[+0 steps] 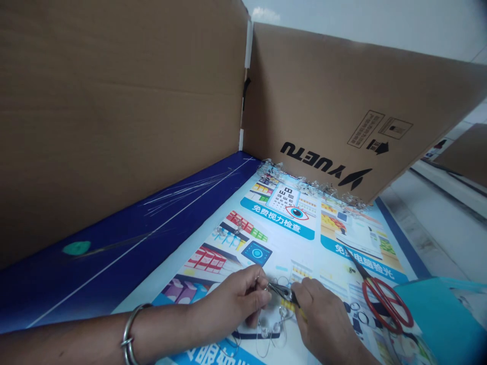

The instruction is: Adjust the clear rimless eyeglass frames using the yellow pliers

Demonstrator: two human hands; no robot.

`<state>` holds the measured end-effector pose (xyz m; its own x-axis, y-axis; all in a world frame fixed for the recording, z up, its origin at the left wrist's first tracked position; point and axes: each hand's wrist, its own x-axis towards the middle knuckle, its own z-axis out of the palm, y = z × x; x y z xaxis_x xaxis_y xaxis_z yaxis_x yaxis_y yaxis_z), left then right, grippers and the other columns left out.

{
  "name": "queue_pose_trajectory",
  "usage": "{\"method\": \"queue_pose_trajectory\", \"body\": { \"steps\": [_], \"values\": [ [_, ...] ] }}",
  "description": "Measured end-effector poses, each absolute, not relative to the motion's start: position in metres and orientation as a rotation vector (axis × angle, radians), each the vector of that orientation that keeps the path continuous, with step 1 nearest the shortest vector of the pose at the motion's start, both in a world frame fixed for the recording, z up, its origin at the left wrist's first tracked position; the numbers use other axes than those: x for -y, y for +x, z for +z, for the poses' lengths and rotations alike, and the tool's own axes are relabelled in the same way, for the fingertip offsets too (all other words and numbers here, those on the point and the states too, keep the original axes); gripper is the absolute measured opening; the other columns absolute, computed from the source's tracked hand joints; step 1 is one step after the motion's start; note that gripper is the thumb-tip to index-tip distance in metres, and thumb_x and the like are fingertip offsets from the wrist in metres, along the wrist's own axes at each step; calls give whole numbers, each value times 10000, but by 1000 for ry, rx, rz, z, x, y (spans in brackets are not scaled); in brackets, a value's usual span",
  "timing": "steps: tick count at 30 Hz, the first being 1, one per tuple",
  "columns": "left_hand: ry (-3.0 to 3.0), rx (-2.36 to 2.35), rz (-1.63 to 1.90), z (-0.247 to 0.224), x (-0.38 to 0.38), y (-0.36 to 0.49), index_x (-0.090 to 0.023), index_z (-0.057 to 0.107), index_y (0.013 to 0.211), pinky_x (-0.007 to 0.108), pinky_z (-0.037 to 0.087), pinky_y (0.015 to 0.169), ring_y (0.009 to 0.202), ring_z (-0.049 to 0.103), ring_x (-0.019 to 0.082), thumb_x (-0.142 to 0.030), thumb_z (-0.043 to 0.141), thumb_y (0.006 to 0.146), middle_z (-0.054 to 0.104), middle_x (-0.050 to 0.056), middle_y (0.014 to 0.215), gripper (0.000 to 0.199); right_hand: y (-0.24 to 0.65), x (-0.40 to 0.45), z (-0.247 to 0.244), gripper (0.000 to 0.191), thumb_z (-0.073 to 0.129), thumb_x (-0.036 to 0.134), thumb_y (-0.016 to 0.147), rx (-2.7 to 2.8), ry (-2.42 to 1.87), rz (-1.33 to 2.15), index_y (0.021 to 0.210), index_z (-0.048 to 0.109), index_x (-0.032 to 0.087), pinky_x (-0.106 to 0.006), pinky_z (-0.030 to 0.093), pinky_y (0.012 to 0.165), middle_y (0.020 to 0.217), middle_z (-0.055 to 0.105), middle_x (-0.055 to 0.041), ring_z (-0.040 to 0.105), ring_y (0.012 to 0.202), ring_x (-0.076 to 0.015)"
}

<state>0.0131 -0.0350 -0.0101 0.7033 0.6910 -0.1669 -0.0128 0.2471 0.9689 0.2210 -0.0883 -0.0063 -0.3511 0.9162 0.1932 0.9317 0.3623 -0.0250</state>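
Note:
My left hand is closed in a pinch on thin wire, close to the plier tips. Strung below its fingers hang clear beads with loops of thin wire, over the printed sheet. My right hand is wrapped round small pliers with yellow on the handles. The plier jaws point left and meet the wire at my left fingertips; whether they grip it is too small to tell. Right of my right hand lie red-handled scissors, blades pointing away.
Bent wire pieces with clear beads lie along the foot of the cardboard panel. Another panel stands at left. Straight wires and a green piece lie on the blue surface. A teal bag-like item is at right.

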Motion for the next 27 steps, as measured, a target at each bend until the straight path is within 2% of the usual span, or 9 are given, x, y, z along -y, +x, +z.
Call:
{"method": "queue_pose_trajectory", "body": {
  "steps": [12,19,27],
  "values": [
    [1228,-659,542,-17,35,14,-176,393,814,188,326,468,441,449,57,-299,499,835,521,-52,642,163,221,89,-5,194,479,131,769,2453,-1692,-145,930,553,209,-285,328,631,820,552,-34,480,735,-187],
    [1138,-613,562,-11,29,14,-164,414,794,194,307,475,435,452,56,-390,553,804,514,-52,618,266,229,85,8,236,458,137,771,2426,-1777,53,975,549,214,-298,367,685,860,536,-40,484,797,-193],
    [1020,-686,527,-3,23,13,-160,446,775,206,320,488,455,475,60,-437,594,777,544,-42,665,315,251,83,26,244,444,109,755,2383,-1830,100,959,545,198,-327,382,710,877,518,-55,468,813,-201]
  ]
}}
